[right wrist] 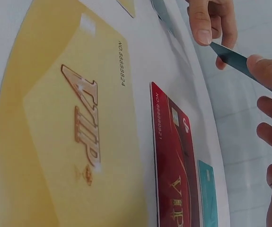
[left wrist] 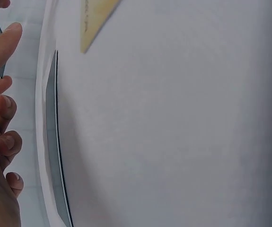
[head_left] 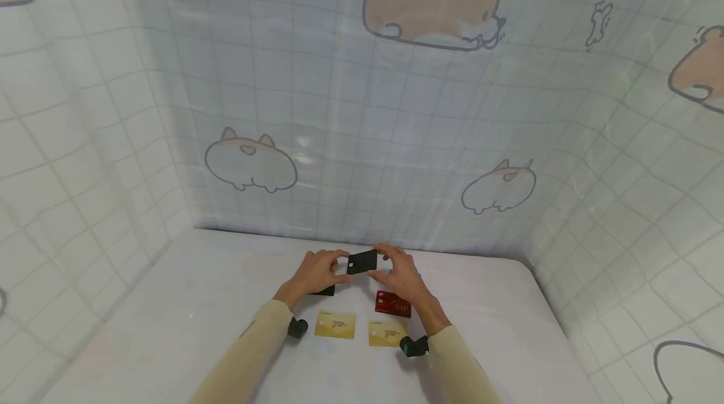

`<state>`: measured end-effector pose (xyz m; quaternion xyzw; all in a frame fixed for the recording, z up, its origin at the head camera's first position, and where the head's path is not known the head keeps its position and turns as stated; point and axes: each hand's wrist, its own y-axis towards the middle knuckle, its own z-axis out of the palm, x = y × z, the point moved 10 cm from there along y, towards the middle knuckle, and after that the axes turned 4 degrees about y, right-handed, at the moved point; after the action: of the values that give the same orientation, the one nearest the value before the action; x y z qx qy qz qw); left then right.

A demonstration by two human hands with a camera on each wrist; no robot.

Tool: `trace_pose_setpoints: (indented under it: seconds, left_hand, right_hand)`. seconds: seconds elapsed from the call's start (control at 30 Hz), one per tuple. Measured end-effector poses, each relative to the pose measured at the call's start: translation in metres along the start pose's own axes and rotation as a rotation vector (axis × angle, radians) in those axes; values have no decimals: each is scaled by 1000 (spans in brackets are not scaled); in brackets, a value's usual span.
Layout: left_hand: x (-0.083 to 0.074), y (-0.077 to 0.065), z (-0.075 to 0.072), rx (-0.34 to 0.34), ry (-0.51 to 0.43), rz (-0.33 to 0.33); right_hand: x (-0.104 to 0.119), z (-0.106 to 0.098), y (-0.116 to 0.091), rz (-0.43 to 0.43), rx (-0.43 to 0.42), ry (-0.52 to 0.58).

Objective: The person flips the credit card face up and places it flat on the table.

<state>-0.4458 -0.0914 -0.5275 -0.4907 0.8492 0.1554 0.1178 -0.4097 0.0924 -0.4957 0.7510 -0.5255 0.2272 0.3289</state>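
Note:
Both hands hold one dark card (head_left: 362,262) between them, raised over the far part of the table. Its left end is pinched between thumb and fingers of my left hand (head_left: 318,271). At the right end, my right hand (head_left: 403,275) grips it the same way, as the right wrist view also shows, where the card (right wrist: 240,64) appears nearly edge-on. Below the left hand lies another dark card (head_left: 325,291), partly hidden by it. A red VIP card (head_left: 393,305) lies under the right wrist, with a teal card (right wrist: 208,194) beyond it.
Two yellow cards, one on the left (head_left: 335,325) and one on the right (head_left: 387,333), lie nearer on the white table (head_left: 215,303). A hanging sheet (head_left: 362,140) with dog drawings encloses the back and sides. Dark devices sit at both wrists.

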Motion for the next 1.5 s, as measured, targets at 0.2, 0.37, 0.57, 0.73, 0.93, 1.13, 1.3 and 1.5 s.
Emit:
trace_pose_setpoints:
  seconds: [0.2, 0.37, 0.57, 0.73, 0.93, 1.13, 1.3, 1.5]
  left_hand:
    - [0, -4, -6, -11, -13, -4]
    - [3, -6, -8, -14, -9, -16]
    - [9, -8, -7, -17, -18, -39]
    - [8, -10, -9, -12, -30, -45]
    - [8, -11, -4, 29, 15, -51]
    - [5, -13, -3, 54, 66, -60]
    - [4, -12, -2, 60, 83, -60]
    - [5, -13, 3, 91, 105, -77]
  right_hand:
    - [0, 1, 0, -19, -6, -50]
    - [-2, 4, -1, -3, -12, -96]
    - [-8, 12, 0, 12, -4, -150]
    - [-8, 15, -1, 25, 1, -191]
    - [-10, 20, -1, 55, 28, -256]
    - [-14, 24, -3, 77, 60, -285]
    - [-18, 26, -3, 89, 81, -301]
    - [-18, 27, -3, 90, 105, -315]
